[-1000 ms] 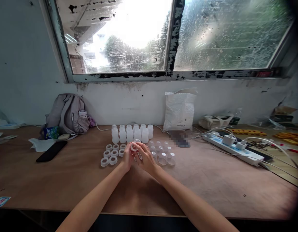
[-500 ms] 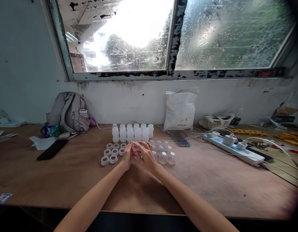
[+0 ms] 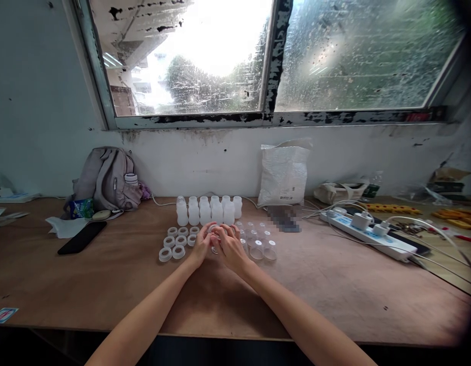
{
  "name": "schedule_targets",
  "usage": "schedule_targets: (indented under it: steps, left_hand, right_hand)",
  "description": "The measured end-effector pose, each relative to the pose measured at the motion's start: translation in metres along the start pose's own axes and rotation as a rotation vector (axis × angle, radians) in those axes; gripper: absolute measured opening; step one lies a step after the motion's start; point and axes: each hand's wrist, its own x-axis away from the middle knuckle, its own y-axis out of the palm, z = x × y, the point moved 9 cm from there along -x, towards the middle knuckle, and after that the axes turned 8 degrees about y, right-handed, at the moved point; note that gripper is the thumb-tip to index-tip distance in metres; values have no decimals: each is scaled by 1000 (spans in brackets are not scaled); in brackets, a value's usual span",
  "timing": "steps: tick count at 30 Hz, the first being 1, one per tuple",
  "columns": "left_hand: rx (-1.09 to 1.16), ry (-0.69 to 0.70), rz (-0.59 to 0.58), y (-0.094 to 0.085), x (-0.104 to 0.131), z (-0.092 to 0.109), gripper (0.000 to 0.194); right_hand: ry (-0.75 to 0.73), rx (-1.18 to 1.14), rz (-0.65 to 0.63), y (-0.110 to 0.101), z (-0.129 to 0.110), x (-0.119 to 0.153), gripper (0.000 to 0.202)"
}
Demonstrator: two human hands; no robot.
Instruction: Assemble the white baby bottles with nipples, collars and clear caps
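My left hand [image 3: 202,245] and my right hand [image 3: 231,248] meet over the middle of the table, fingers curled together round a translucent screw ring [image 3: 211,229] that shows only in part. Whether a nipple sits in it is hidden by the fingers. Left of my left hand lie several loose screw rings [image 3: 165,254] in rows. Clear dome caps [image 3: 257,249] stand in rows beside my right hand. Behind both hands, frosted baby bottles [image 3: 205,211] stand upright in two rows; the front left one has a narrower, clearer top.
A black phone [image 3: 82,238] and a white tissue [image 3: 66,226] lie at left, before a grey backpack [image 3: 108,178]. A white plastic bag [image 3: 283,175] leans on the wall. On the right, a power strip [image 3: 367,235] trails cables beside yellow parts [image 3: 393,209].
Both hands stay together in nearly the same place, with fingers slightly shifted on the ring. The whole view has moved a little; nothing on the table has visibly moved.
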Motion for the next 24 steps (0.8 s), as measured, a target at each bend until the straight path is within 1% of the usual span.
schedule_targets:
  steps: [4,8,12,14,16,20,24]
  left_hand:
    - [-66,57,18,-3,0,5,29]
    - [-112,123,-9,-5,-3,6,28]
    - [-213,214,-28,-7,-5,6,30]
    - [-241,229,-33,-7,-5,5,30]
    - [-251,192,-46,-5,-4,1,31]
    - [-232,72,-71,0,-2,-9,34]
    - [-159,23,-45,0,-2,-13,36]
  right_hand:
    - [-29,51,-15,5,-5,3,22]
    - [-36,86,-2,7,-8,5,23]
    - [-51,108,44,5,-7,5,21]
    - [-75,115,71,3,-5,4,19]
    - [-91,124,96,3,-1,3,18]
    - [-97,124,140,1,7,2,16]
    - [-81,109,119,4,10,0,18]
